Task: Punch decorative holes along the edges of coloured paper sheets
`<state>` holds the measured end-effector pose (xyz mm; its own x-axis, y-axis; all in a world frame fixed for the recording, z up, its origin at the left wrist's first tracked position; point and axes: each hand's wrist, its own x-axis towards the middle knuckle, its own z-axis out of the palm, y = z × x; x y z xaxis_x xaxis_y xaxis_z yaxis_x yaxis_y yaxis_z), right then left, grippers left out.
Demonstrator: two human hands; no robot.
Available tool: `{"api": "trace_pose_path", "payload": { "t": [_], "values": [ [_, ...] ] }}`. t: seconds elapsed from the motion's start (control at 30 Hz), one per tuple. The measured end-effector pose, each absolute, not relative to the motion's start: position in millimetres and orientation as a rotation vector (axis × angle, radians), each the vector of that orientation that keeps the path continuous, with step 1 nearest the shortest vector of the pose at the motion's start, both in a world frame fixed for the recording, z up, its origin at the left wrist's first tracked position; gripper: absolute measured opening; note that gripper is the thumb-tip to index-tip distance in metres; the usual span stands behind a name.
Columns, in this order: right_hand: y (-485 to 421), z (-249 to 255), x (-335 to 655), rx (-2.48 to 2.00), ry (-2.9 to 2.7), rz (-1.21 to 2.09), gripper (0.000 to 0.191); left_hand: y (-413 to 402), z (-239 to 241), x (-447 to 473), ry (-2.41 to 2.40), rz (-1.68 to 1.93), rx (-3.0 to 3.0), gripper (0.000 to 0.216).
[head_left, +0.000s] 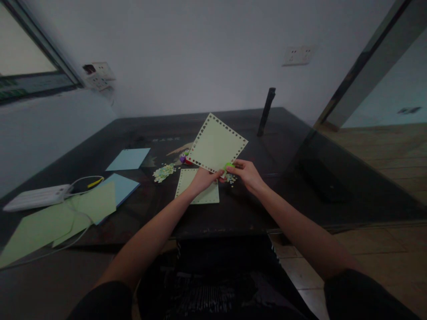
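A pale green sheet of paper [216, 144], with small shapes punched out along its edges, is held up at a tilt above the table. My left hand [204, 179] pinches its lower edge. At the sheet's lower right corner, my right hand [248, 174] is closed around a small bright green craft punch [229, 166]. A second pale sheet with punched edges [211, 195] lies flat beneath my left hand. Tiny paper cut-outs [231, 179] are scattered under the punch. Behind the held sheet sit more small punches [183, 157], purple and red, partly hidden.
A heap of paper cut-outs [163, 172] lies left of the sheets. Farther left are a blue sheet [129, 159], green sheets [50, 222] and a white power strip [38, 198] with a cable. A black upright object [266, 112] stands at the back right of the dark table [300, 209].
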<state>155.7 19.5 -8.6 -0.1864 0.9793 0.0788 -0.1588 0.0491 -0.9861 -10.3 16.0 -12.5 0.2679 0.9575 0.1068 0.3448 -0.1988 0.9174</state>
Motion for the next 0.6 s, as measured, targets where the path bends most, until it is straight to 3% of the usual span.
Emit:
{"api": "trace_pose_path", "payload": {
  "t": [0.6],
  "values": [
    [19.6,-8.6,155.9,-0.951,-1.259,1.348,0.028,11.1,-4.4,-7.9,1.219,0.919,1.711,0.024]
  ]
}}
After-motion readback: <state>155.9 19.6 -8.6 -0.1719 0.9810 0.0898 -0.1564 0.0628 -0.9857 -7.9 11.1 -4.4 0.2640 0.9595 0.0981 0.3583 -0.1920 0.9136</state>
